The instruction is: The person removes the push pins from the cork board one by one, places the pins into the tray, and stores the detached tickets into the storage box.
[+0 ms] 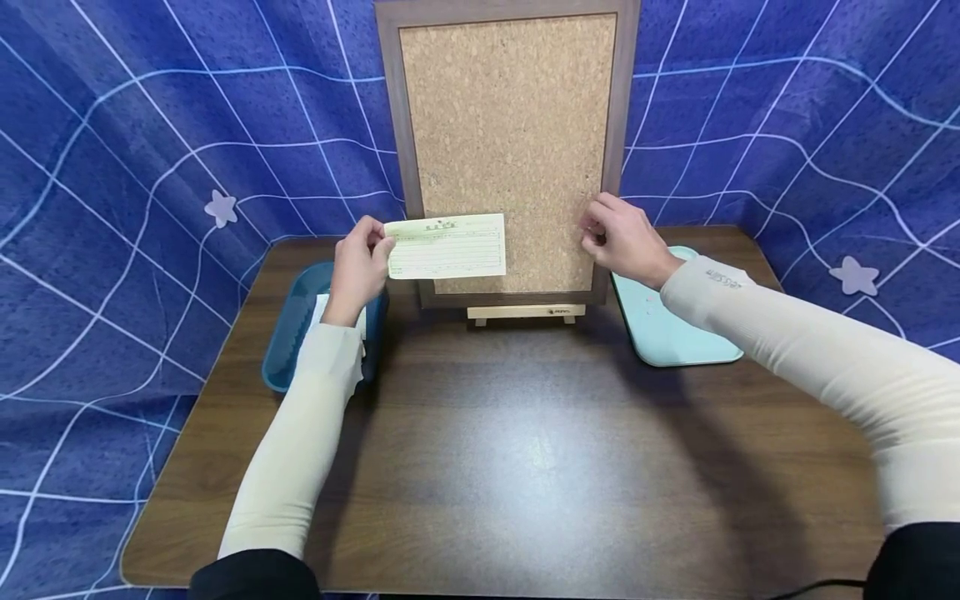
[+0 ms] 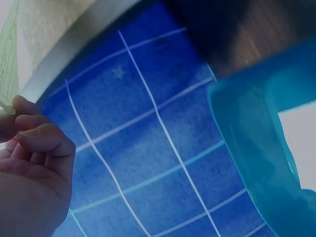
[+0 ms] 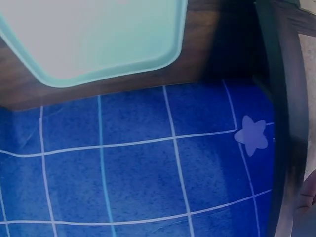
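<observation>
A pale green ruled paper slip (image 1: pixel 450 247) with printed heading lies across the lower left of the framed cork board (image 1: pixel 517 125). My left hand (image 1: pixel 358 271) pinches its left edge between thumb and fingers. In the left wrist view, part of the slip (image 2: pixel 9 59) shows above the fingertips. Near the board's lower right side is my right hand (image 1: pixel 626 237), its fingers curled and their tips by the cork. Whether a small thing sits between those fingertips cannot be made out; only a sliver of this hand (image 3: pixel 307 205) enters the right wrist view.
A blue tray (image 1: pixel 281 358) holding white paper stands at the left, partly under my left forearm. A light turquoise tray (image 1: pixel 660 337) lies at the right with tiny specks on it. The board rests on a small wooden stand (image 1: pixel 525 312) on the brown table (image 1: pixel 465 467).
</observation>
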Available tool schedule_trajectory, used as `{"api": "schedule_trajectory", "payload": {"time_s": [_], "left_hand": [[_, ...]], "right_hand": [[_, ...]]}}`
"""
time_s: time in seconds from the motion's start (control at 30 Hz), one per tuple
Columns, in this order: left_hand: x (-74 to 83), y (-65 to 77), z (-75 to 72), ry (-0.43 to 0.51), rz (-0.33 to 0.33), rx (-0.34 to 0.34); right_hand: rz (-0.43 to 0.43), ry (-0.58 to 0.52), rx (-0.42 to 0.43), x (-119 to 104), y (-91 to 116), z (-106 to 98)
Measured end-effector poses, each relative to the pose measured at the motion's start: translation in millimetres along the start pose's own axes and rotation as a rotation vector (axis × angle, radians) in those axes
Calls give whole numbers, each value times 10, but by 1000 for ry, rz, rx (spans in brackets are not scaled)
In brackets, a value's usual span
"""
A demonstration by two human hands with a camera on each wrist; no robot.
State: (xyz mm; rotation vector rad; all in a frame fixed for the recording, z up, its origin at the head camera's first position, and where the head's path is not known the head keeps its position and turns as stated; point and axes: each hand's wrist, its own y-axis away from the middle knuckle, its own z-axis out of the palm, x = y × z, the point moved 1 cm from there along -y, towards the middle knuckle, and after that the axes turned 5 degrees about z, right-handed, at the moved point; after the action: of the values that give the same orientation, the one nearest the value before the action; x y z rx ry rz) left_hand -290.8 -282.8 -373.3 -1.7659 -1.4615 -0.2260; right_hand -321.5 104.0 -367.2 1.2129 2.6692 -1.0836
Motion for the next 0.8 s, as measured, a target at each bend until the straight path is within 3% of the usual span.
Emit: {"api": "schedule_trajectory", "payload": {"time_s": [0.27, 0.53, 0.8], "left_hand": [[-201, 73, -219, -41, -23, 34], [-364, 175, -487, -82, -32, 59], [-579, 322, -726, -140, -91, 87]], "right_hand": [[9, 21, 19, 119, 139, -81], [69, 17, 3, 232, 323, -126], [68, 30, 1, 327, 479, -125]]}}
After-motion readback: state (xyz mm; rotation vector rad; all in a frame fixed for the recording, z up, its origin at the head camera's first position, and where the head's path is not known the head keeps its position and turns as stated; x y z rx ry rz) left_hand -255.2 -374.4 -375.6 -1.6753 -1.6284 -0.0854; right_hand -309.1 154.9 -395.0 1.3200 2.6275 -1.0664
